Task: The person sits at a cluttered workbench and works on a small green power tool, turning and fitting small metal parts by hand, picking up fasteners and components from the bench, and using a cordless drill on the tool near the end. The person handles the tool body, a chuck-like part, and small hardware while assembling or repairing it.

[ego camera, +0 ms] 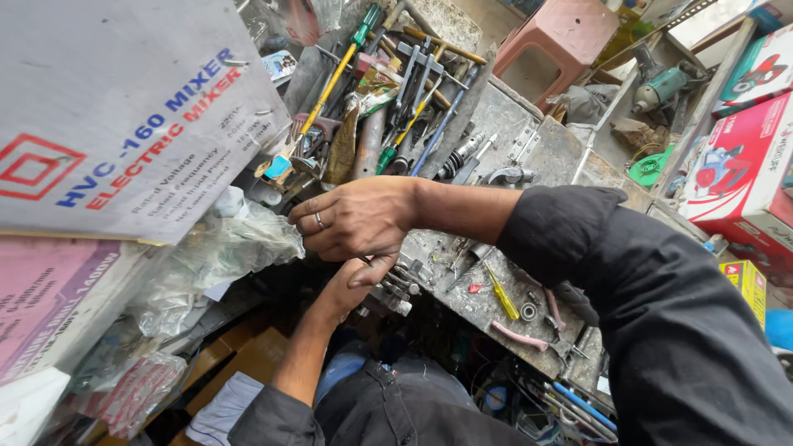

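A small metal part sits at the workbench edge, at centre. The right hand clasps over it; the left hand pinches from six o'clock. Tools lie heaped at twelve o'clock.

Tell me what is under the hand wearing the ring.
Under the right hand is the left hand, thumb pressed up to it, with a thin dark metal piece between them. Most of that piece is covered, so its kind cannot be told.
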